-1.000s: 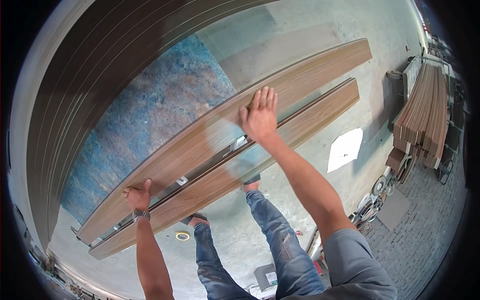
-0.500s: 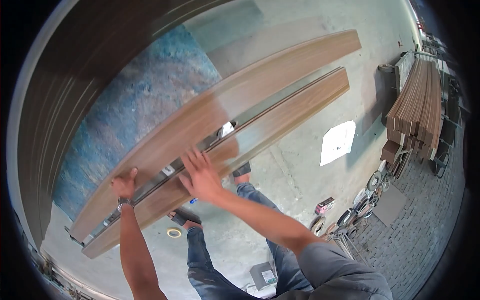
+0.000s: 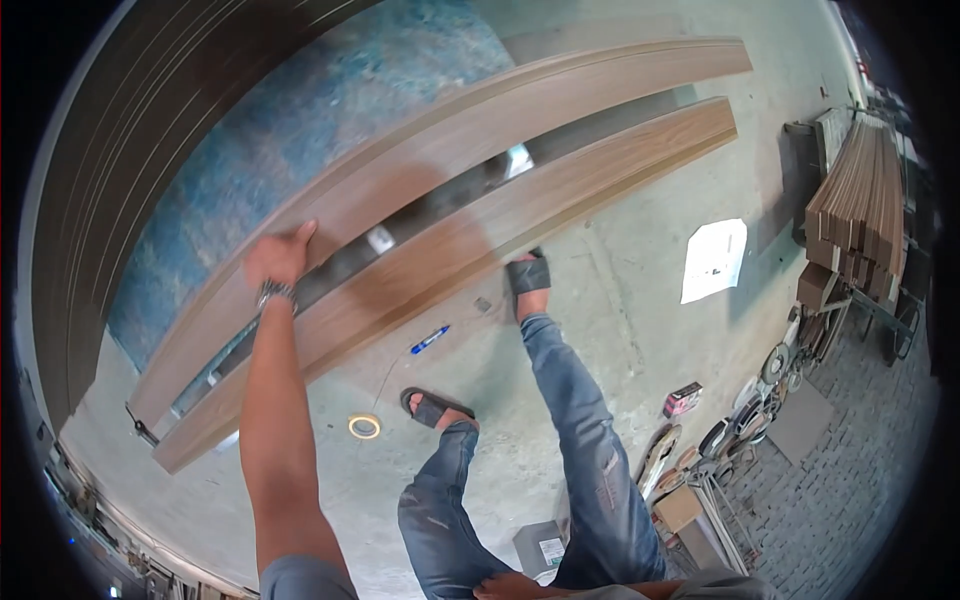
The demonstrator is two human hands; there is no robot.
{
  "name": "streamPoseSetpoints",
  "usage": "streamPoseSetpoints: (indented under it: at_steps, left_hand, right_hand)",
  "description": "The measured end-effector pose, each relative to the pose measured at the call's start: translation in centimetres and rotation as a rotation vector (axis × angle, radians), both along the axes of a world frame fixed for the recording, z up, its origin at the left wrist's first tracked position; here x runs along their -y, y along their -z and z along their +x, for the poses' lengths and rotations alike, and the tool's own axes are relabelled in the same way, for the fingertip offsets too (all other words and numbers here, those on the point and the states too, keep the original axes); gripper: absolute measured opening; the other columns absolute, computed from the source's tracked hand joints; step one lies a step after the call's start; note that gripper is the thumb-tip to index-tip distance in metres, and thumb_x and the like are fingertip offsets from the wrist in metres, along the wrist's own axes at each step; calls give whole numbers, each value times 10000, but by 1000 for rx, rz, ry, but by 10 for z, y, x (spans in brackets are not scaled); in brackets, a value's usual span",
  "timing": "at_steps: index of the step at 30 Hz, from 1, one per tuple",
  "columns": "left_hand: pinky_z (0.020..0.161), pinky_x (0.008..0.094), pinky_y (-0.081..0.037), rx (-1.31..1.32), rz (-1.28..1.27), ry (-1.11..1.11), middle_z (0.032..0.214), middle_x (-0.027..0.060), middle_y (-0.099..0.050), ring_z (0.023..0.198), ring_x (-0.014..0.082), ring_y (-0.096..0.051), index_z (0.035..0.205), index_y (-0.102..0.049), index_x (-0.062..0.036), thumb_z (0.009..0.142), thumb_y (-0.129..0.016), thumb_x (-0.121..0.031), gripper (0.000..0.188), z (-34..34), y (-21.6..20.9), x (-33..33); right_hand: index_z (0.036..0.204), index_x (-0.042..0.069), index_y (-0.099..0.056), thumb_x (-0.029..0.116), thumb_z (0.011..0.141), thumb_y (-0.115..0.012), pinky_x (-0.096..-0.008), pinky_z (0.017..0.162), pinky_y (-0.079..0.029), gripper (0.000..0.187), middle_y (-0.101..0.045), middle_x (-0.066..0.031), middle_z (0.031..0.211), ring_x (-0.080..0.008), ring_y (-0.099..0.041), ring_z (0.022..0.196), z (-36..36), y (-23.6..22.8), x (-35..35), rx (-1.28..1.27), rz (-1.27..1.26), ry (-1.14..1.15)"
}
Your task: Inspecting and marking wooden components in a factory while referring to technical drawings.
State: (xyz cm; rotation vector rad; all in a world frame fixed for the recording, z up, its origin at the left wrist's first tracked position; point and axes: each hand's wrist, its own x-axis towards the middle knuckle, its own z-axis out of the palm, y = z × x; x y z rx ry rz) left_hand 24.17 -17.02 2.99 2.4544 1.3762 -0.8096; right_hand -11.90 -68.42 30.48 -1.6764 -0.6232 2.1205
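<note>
Two long wood-grain boards lie side by side on a raised support, a dark gap between them. My left hand [image 3: 278, 258] is on the far board [image 3: 440, 165], near its left part. Its thumb sticks out along the board and its fingers curl at the surface, partly hidden. A metal watch is on that wrist. Nothing touches the near board [image 3: 560, 205] except perhaps my left forearm, which crosses above it. My right hand [image 3: 508, 587] is low at the picture's bottom, against my jeans at the waist. Its fingers are mostly hidden.
A blue marker [image 3: 430, 340] and a tape roll [image 3: 364, 427] lie on the floor by my feet. White paper [image 3: 714, 260] lies to the right. Stacked brown boards [image 3: 860, 200] stand far right; above left are dark panels [image 3: 130, 150] and a mottled blue sheet [image 3: 330, 110].
My right hand has left the near board and dropped back to my waist. My left hand stays on the far board. The view has shifted, showing more floor and the marker.
</note>
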Motion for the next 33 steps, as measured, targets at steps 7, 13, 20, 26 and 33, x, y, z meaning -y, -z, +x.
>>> streamPoseSetpoints:
  at_steps: [7, 13, 20, 26, 33]
  left_hand:
    - [1034, 477, -482, 34, 52, 175, 1571, 226, -337, 1373, 362, -458, 1470, -395, -8, 783, -692, -665, 996, -118, -21, -12]
    - [1108, 464, -433, 226, 24, 209, 1626, 241, -224, 1482, 362, -305, 1545, -289, -15, 846, -693, -547, 967, -151, -3, -12]
    - [1118, 470, -423, 167, 107, 288, 1623, 243, -239, 1486, 391, -294, 1533, -295, 34, 836, -701, -558, 1001, -137, 0, 3]
    - [1103, 457, -439, 201, 176, 256, 1593, 267, -290, 1454, 409, -343, 1502, -330, 45, 820, -689, -604, 1007, -139, 9, -3]
    - [1052, 482, -483, 308, 306, 259, 1595, 190, -340, 1442, 371, -381, 1486, -393, -18, 813, -668, -647, 961, -143, 7, 16]
  right_hand:
    - [944, 101, -712, 486, 927, -614, -466, 719, -511, 398, -714, -117, 842, -324, -687, 792, -2, -18, -16, -295, 20, 127]
    - [986, 99, -705, 341, 940, -649, -405, 779, -546, 253, -715, -102, 926, -305, -701, 865, 29, -3, -41, -291, -54, 284]
    - [997, 6, -696, 133, 935, -658, -272, 809, -503, 146, -703, -60, 929, -162, -659, 876, 233, 167, -96, 227, -7, 1093]
    - [1389, -18, -463, 435, 967, -604, -502, 960, -481, 635, -567, -203, 1319, -332, -597, 1137, 302, 271, -159, -5, -280, 1309]
    - [1307, -132, -405, 512, 915, -684, -477, 790, -606, 804, -559, -266, 1323, -378, -649, 1080, 359, 354, -211, 548, -138, 1629]
